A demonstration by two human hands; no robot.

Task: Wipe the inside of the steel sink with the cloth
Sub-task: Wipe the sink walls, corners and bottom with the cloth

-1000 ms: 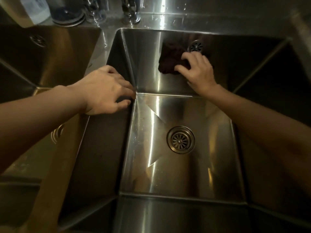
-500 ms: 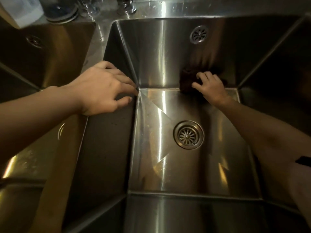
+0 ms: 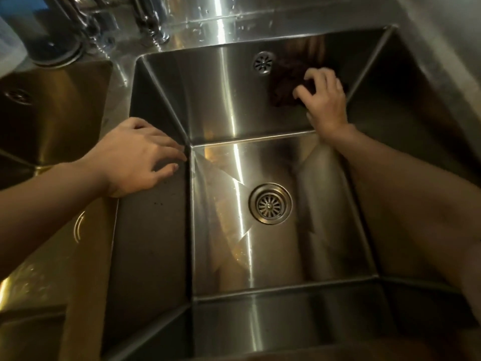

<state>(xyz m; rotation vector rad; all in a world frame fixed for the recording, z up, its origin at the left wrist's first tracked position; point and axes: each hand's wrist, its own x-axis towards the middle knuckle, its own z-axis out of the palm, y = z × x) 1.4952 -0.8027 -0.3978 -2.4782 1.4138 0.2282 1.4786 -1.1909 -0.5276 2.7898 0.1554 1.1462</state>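
The right hand (image 3: 324, 100) reaches deep into the steel sink (image 3: 223, 108), forearm slanting up from the near right corner, fingers curled over a dark cloth (image 3: 286, 82) and pressing it against the far wall. The cloth is bunched into a lump with no clear long axis, just right of the round overflow grille (image 3: 263, 62) and high above the floor drain (image 3: 270, 203). The left hand (image 3: 135, 157) holds nothing, lying palm down with loosely spread fingers on the sink's left rim, fingertips at the edge near the far left corner.
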